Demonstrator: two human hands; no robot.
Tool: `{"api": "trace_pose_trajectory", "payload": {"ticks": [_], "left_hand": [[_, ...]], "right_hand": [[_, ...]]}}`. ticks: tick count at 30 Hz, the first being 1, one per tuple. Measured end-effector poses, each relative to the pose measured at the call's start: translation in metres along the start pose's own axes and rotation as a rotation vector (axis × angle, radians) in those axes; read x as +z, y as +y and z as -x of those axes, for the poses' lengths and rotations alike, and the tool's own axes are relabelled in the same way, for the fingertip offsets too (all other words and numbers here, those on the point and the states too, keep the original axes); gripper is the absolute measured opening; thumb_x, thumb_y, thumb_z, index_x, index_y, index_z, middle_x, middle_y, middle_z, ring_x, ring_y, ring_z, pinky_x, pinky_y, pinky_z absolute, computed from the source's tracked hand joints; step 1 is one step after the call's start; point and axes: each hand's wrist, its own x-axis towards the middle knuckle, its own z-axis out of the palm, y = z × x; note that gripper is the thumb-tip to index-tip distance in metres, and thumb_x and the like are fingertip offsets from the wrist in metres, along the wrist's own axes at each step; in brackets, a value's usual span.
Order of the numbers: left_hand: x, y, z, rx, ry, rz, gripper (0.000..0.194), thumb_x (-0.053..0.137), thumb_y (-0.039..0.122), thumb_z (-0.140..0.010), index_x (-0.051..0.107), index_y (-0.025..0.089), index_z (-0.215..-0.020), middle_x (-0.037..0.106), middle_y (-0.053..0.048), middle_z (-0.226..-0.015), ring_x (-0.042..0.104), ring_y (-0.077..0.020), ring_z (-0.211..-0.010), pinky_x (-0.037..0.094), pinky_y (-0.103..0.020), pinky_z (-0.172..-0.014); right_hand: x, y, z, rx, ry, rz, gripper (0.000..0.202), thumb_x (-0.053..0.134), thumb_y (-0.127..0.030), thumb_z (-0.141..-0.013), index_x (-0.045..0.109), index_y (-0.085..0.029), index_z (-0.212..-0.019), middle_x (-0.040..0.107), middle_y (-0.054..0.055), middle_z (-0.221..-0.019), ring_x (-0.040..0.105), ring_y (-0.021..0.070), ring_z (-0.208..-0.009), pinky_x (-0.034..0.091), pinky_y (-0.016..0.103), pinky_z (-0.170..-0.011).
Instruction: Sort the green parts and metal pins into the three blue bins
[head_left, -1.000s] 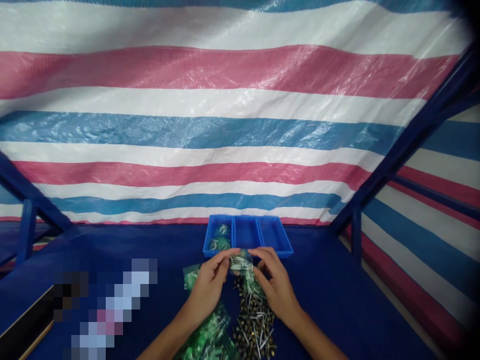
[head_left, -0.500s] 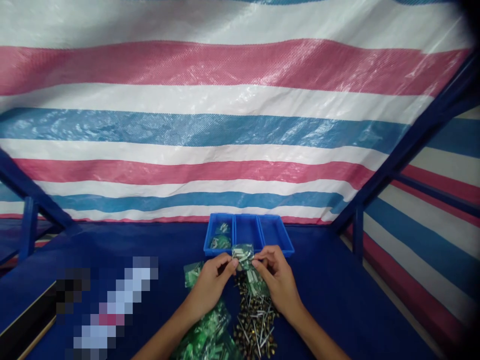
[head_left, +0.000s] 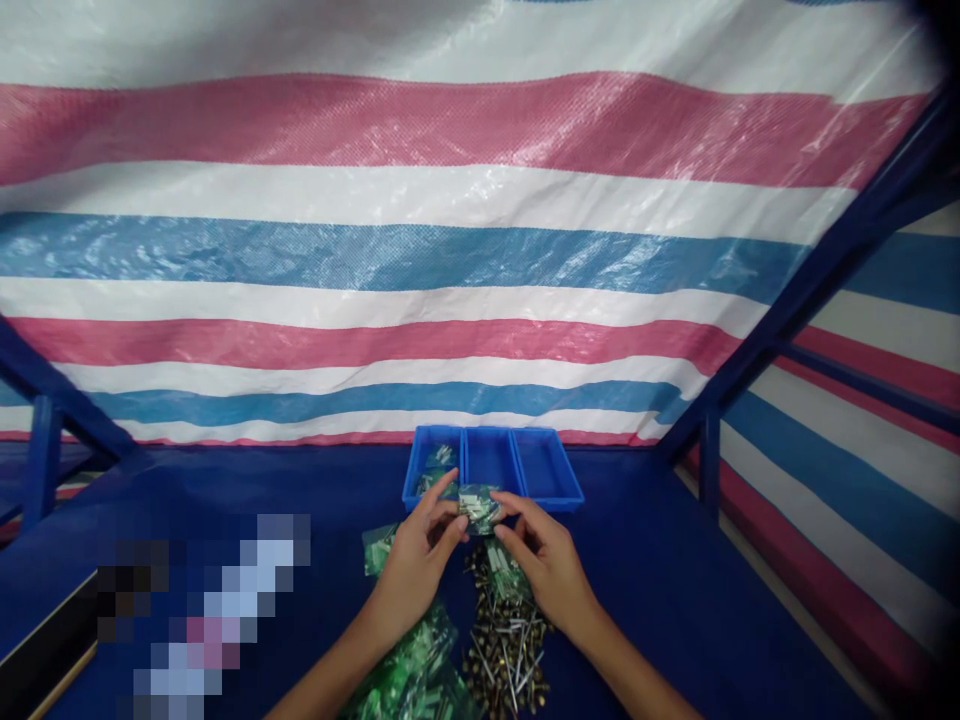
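both hands are up over the middle of the blue tabletop (head_left: pixel 675 580), pinching a small clear green-tinted plastic bag with pale rod-shaped pieces inside (head_left: pixel 478 508) between them. the left hand (head_left: pixel 415 565) has its thumb and a bent finger at the bag's left edge, while its forefinger sticks out straight, pointing toward the tabletop's far edge. the right hand (head_left: pixel 551 565) nips the right edge between thumb and forefinger. the held bag's long axis runs roughly side to side, and the pale pieces in it lie much the same way; in view it overlaps the near rim of the blue plastic three-compartment tray (head_left: pixel 551 500), which stands at the tabletop's far edge. bags of the same kind (head_left: pixel 441 456) lie in the tray's left compartment.

below the held bag, a second green-tinted bag (head_left: pixel 504 570) rests on the far end of a pile of silver-shanked, brass-coloured-headed screws (head_left: pixel 510 645), its long axis slanting from far left to near right. the pile stretches toward the tabletop's near edge. left of it is a heap of green plastic bags (head_left: pixel 412 670), partly behind the left forearm. a single flat green bag (head_left: pixel 377 550) lies just beside the left hand.
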Motion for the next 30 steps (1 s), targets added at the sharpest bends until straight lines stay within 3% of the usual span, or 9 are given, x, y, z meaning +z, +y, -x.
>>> {"api": "trace_pose_trajectory", "payload": {"ticks": [3,7,10,14,17,20,27,30], "left_hand": [[-0.001,0.003,0.001,0.033,0.013,-0.026,0.052,0.059,0.047,-0.108,0.049,0.028,-0.156,0.075,-0.005,-0.113,0.074,-0.0226,-0.096,0.057,-0.036,-0.091],[-0.004,0.011,0.003,0.064,-0.023,-0.181,0.037,0.053,0.046,-0.111,0.068,0.030,-0.141,0.073,-0.007,-0.134,0.070,-0.0268,-0.121,0.052,-0.041,-0.109],[-0.005,0.014,0.005,0.110,-0.038,-0.254,0.040,0.043,0.039,-0.114,0.068,0.032,-0.144,0.074,-0.005,-0.135,0.065,-0.0264,-0.130,0.047,-0.042,-0.115],[-0.004,0.011,0.006,0.166,-0.003,-0.326,0.036,0.052,0.036,-0.110,0.069,0.034,-0.142,0.075,-0.004,-0.130,0.072,-0.0233,-0.107,0.055,-0.036,-0.097],[-0.003,0.010,0.006,0.141,0.036,-0.347,0.027,0.062,0.042,-0.107,0.075,0.033,-0.128,0.077,-0.002,-0.112,0.068,-0.0197,-0.083,0.053,-0.030,-0.077],[-0.004,0.015,0.004,0.137,0.002,-0.346,0.024,0.062,0.044,-0.107,0.078,0.032,-0.121,0.073,-0.002,-0.101,0.065,-0.0193,-0.081,0.049,-0.029,-0.074],[-0.004,0.016,0.002,0.101,-0.064,-0.279,0.022,0.066,0.045,-0.105,0.078,0.029,-0.113,0.067,-0.006,-0.130,0.066,-0.0192,-0.087,0.048,-0.028,-0.069],[-0.001,0.010,0.001,0.043,-0.050,-0.177,0.022,0.067,0.044,-0.103,0.074,0.025,-0.112,0.073,-0.004,-0.104,0.067,-0.0200,-0.083,0.049,-0.029,-0.072]], "right_hand": [[0.000,0.000,0.000,0.006,0.004,0.011,0.033,0.064,-0.040,-0.105,0.072,-0.027,-0.134,0.072,0.004,-0.107,0.058,0.0171,-0.074,0.049,0.029,-0.071],[-0.002,0.000,-0.001,-0.014,0.022,0.018,0.030,0.064,-0.039,-0.106,0.073,-0.027,-0.131,0.072,0.004,-0.105,0.058,0.0173,-0.075,0.048,0.028,-0.071],[-0.002,0.000,-0.002,-0.027,0.044,0.015,0.028,0.062,-0.038,-0.107,0.073,-0.027,-0.131,0.071,0.003,-0.101,0.058,0.0172,-0.075,0.047,0.028,-0.071],[-0.002,-0.001,-0.002,-0.029,0.052,-0.009,0.023,0.065,-0.036,-0.105,0.074,-0.027,-0.125,0.071,0.003,-0.102,0.058,0.0172,-0.075,0.046,0.028,-0.070],[-0.001,-0.003,-0.002,-0.038,0.033,-0.028,0.015,0.068,-0.035,-0.103,0.076,-0.026,-0.113,0.070,0.002,-0.099,0.060,0.0180,-0.077,0.045,0.029,-0.072],[-0.002,-0.005,-0.003,-0.060,0.012,-0.020,0.016,0.066,-0.036,-0.105,0.076,-0.025,-0.102,0.069,0.002,-0.094,0.062,0.0195,-0.082,0.045,0.029,-0.075],[-0.006,-0.004,-0.006,-0.051,0.056,-0.035,0.024,0.063,-0.042,-0.106,0.073,-0.024,-0.095,0.064,0.003,-0.092,0.061,0.0204,-0.083,0.044,0.030,-0.075],[-0.005,-0.002,-0.006,-0.050,0.060,-0.060,0.025,0.065,-0.044,-0.105,0.073,-0.024,-0.093,0.064,0.005,-0.099,0.061,0.0219,-0.090,0.045,0.030,-0.076]]}}
